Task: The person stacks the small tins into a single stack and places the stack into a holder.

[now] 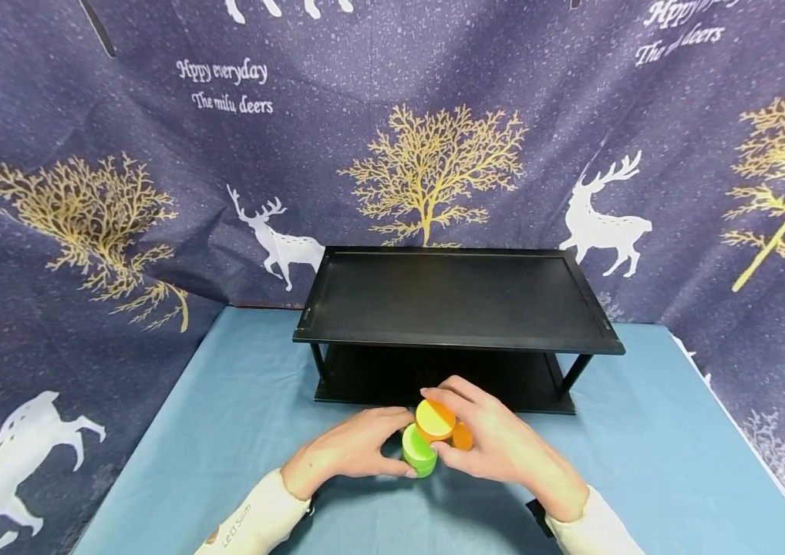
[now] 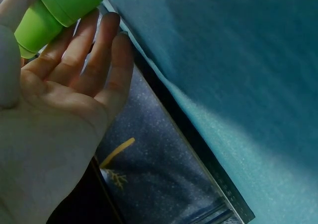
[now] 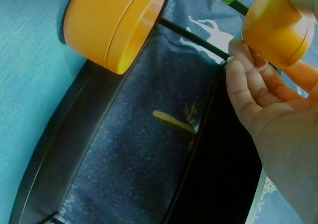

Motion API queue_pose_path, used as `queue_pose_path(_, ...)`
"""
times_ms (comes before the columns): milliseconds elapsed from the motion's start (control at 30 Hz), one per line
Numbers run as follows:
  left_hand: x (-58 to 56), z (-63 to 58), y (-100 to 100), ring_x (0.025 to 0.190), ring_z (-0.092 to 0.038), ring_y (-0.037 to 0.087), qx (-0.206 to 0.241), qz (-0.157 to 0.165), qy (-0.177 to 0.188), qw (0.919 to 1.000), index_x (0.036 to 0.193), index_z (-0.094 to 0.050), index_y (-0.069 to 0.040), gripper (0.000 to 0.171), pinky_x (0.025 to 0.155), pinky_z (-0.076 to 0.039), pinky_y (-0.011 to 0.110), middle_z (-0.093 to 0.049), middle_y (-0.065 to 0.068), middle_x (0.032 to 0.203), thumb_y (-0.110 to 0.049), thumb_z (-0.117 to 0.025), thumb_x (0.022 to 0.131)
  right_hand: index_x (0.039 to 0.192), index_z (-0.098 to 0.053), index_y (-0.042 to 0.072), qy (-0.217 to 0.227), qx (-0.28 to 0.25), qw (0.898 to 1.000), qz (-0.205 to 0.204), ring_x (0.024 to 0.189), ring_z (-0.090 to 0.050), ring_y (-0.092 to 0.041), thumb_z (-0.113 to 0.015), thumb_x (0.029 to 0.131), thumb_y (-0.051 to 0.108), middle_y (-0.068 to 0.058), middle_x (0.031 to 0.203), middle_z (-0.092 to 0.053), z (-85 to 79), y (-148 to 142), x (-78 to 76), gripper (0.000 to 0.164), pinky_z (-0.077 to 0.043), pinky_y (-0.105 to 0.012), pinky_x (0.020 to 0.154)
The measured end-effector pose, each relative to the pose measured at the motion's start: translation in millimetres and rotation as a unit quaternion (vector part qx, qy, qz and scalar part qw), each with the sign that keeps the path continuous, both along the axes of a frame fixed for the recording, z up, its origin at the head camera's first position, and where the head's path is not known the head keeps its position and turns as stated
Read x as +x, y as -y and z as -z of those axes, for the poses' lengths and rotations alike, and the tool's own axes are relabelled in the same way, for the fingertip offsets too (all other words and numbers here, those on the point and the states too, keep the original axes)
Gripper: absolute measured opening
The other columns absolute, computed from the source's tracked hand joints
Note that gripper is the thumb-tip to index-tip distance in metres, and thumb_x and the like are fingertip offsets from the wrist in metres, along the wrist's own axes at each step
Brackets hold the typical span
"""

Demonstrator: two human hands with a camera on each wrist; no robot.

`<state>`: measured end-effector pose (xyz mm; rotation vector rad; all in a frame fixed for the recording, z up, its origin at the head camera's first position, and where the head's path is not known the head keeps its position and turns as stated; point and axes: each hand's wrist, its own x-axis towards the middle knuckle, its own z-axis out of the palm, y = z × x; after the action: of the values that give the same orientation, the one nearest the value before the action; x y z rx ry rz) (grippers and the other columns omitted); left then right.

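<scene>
My left hand point(image 1: 358, 451) holds a green cup-shaped container point(image 1: 419, 455) between thumb and fingers, low over the blue cloth. A seam runs round this green container point(image 2: 72, 5) in the left wrist view. My right hand point(image 1: 496, 432) pinches a small orange cup point(image 1: 436, 420) with a yellowish top. That orange cup point(image 3: 276, 28) sits between thumb and fingertips in the right wrist view, and overlaps the green container in the head view. A second orange cup point(image 1: 462, 436), partly hidden by my right hand, stands on the cloth; its rim shows in the right wrist view.
A black two-level shelf point(image 1: 455, 301) stands just beyond my hands, its front edge close to the fingertips. Blue cloth point(image 1: 226, 416) covers the table. Behind hangs a dark backdrop point(image 1: 323, 146) printed with deer and golden trees.
</scene>
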<state>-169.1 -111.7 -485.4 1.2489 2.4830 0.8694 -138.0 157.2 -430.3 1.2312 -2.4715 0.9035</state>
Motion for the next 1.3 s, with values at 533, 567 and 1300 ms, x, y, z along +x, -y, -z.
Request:
queue_pose_path(533,-0.5,-0.6,-0.7,0.109,-0.060,0.001,-0.009,-0.004,0.002,1.0000,0.137,-0.060,-0.032,0.055,0.102,-0.053,0.029,-0.063,-0.021,0.125,-0.053,-0.082,0.091,0.145,-0.061,0.013,-0.004,0.000,1.000,-0.017,0.103,-0.060,-0.007,-0.082,0.087,0.021,0.004,0.129,-0.061,3.3,2.9,-0.7,0.063,-0.054,-0.016,0.089)
queue_pose_path(567,-0.5,-0.5,-0.8,0.109,-0.061,0.001,-0.009,-0.005,0.001,0.9999,0.136,-0.061,-0.031,0.055,0.102,-0.053,0.029,-0.063,-0.021,0.124,-0.054,-0.082,0.091,0.146,-0.061,0.014,0.000,0.001,1.000,-0.020,0.103,-0.060,-0.007,-0.082,0.088,0.021,0.004,0.129,-0.061,3.5,3.2,-0.6,0.062,-0.054,-0.016,0.089)
queue_pose_path(1300,-0.2,2.2,-0.2,0.117,-0.060,0.001,0.002,-0.006,0.003,1.0000,0.136,-0.061,-0.033,0.054,0.106,-0.053,0.032,-0.063,-0.021,0.131,-0.055,-0.081,0.091,0.148,-0.059,0.016,0.028,0.001,0.999,-0.038,0.106,-0.059,-0.006,-0.081,0.091,0.024,0.006,0.132,-0.059,7.1,8.9,1.3,0.062,-0.056,-0.019,0.090)
